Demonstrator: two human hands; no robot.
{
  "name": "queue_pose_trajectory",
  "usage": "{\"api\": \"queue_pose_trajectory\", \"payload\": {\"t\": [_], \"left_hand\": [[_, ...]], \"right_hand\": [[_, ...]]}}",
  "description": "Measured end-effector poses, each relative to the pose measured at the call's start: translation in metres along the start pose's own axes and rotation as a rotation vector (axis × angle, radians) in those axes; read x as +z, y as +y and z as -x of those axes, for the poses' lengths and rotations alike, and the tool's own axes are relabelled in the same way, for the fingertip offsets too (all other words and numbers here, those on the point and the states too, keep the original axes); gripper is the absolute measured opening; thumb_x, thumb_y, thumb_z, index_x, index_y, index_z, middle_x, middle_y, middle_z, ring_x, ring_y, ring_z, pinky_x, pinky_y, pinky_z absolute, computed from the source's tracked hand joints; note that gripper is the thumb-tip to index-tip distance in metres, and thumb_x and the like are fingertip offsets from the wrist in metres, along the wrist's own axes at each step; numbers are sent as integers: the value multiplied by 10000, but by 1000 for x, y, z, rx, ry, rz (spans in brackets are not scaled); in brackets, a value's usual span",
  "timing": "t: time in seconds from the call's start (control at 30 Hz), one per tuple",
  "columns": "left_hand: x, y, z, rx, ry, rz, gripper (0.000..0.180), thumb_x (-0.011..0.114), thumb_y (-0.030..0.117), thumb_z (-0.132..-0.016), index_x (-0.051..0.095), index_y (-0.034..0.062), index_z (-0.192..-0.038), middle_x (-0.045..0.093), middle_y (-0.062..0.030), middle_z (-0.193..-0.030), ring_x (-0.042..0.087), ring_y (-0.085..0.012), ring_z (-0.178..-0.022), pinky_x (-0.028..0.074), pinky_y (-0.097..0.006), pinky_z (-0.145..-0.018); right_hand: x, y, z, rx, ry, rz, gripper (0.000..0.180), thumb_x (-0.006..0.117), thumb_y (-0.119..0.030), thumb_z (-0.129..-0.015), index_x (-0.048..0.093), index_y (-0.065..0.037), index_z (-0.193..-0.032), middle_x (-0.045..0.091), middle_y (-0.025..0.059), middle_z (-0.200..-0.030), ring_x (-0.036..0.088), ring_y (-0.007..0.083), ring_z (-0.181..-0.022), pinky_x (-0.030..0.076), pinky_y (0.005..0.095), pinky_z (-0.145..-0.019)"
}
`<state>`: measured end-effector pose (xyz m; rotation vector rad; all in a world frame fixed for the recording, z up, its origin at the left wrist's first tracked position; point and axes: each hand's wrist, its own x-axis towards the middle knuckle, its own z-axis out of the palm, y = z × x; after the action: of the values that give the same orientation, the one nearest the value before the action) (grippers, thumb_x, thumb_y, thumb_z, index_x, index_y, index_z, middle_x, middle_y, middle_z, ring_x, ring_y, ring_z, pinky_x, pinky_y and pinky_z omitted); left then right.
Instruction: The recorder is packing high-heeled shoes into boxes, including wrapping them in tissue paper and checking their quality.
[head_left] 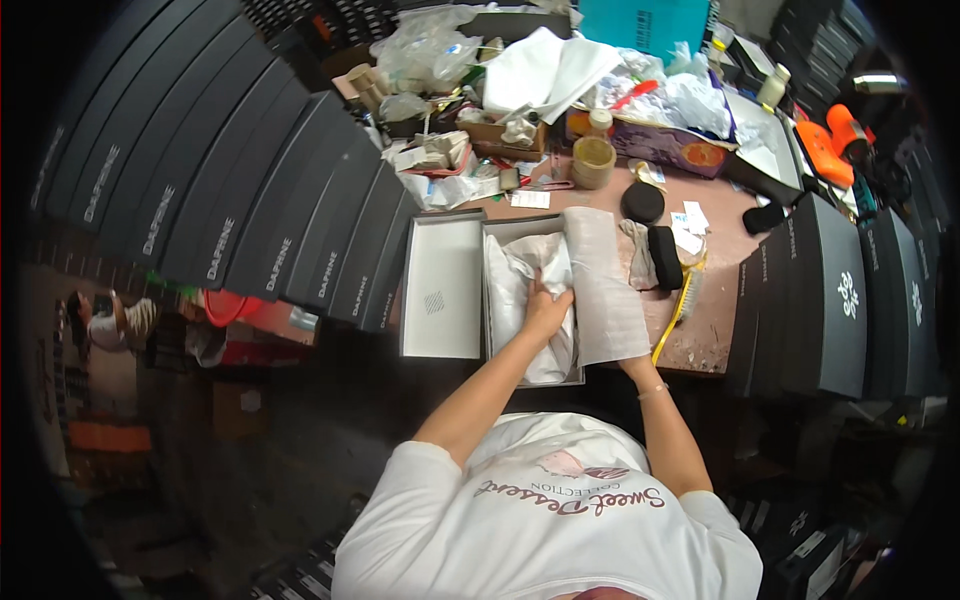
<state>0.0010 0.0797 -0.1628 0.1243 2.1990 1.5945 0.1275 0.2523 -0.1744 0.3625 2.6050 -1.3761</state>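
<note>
An open shoe box point(577, 376) with a dark outside and a pale inside lies at the table's front edge. White wrapping paper point(508, 300) fills it, and whatever it wraps is hidden. My left hand point(547, 308) reaches into the box, fingers bent and closed on the paper near the middle. A thin, pale wrapping sheet point(608, 290) spreads out over the box's right side. At this sheet's near edge is my right hand point(636, 368), its fingers covered by the sheet. Left of the box lies its lid point(441, 290), pale inside up.
Stacked dark shoe boxes point(240, 190) stand at left, more boxes point(835, 290) at right. A yellow-handled brush point(683, 300), a black block-shaped thing point(663, 258), a round black tin point(642, 202) and a jar point(593, 162) are on the table point(710, 335). Behind lies cluttered paper and plastic.
</note>
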Motion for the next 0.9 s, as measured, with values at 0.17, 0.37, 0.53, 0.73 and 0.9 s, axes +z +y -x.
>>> {"api": "queue_pose_trajectory", "payload": {"t": [0.17, 0.37, 0.53, 0.73, 0.9], "left_hand": [[-81, 43, 62, 557, 230, -325, 498, 624, 136, -863, 468, -2, -1315, 382, -190, -1412, 377, -298, -1313, 342, -368, -1052], [-127, -37, 52, 279, 171, -721, 311, 608, 122, -796, 573, -9, -1076, 612, -215, -994, 593, -380, -900, 474, -433, -798], [-156, -23, 53, 442, 402, -732, 188, 538, 130, -828, 585, -46, -875, 598, -274, -780, 595, -434, -753, 466, -486, -699], [-168, 142, 129, 297, 37, 658, 158, 545, 81, -914, 574, -7, -1042, 645, -58, -926, 625, -129, -821, 520, -263, -743], [-107, 55, 117, -35, -57, 736, 338, 590, 154, -908, 535, 3, -1205, 565, -117, -1163, 537, -193, -1071, 452, -319, -892]], "right_hand": [[-15, -98, -44, -323, 297, 517, 625, 575, -318, -871, 358, -10, -1370, 402, 222, -1364, 351, 344, -1303, 234, 459, -1104], [33, -156, -29, -653, 79, 681, 786, 642, -452, -781, 370, 10, -1356, 436, 207, -1322, 372, 343, -1280, 219, 528, -1088], [36, -146, -12, -680, 133, 739, 674, 603, -459, -814, 466, 4, -1285, 488, 186, -1295, 389, 318, -1285, 198, 544, -1090], [-2, -136, -17, -380, -66, -588, 634, 485, -449, -926, 386, -25, -1387, 440, 179, -1382, 376, 244, -1322, 205, 476, -1110], [-72, -144, 5, -239, 71, -731, 597, 581, -406, -890, 443, -30, -1333, 567, 152, -1215, 537, 255, -1148, 423, 353, -949]]}}
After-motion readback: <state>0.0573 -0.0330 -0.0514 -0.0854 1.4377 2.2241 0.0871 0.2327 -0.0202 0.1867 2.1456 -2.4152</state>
